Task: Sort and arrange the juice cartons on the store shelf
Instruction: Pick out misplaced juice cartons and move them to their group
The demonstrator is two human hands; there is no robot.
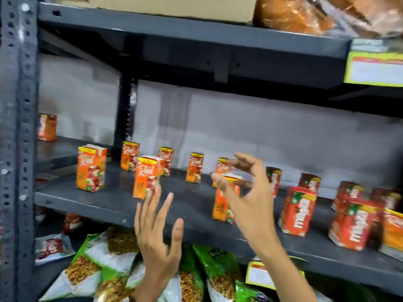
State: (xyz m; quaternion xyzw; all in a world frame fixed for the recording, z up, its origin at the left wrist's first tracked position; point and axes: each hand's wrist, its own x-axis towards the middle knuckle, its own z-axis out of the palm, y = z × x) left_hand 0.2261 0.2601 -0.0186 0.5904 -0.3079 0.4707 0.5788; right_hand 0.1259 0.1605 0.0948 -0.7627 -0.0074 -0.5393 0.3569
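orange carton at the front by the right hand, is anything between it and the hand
Nothing visible. The right hand is open just in front of the orange carton, fingers curled above its top, and partly hides it. The next carton stands behind it, not between.

The shelf (109,203) at mid-frame is dark grey painted metal, matt and scuffed, and the perforated upright (18,127) along the left edge has chipped paint. The cartons (91,171) on it are printed card with a slight sheen. Lower left, the snack bags (104,253) are glossy plastic film. At top centre sits a box (163,6) of plain matt cardboard.
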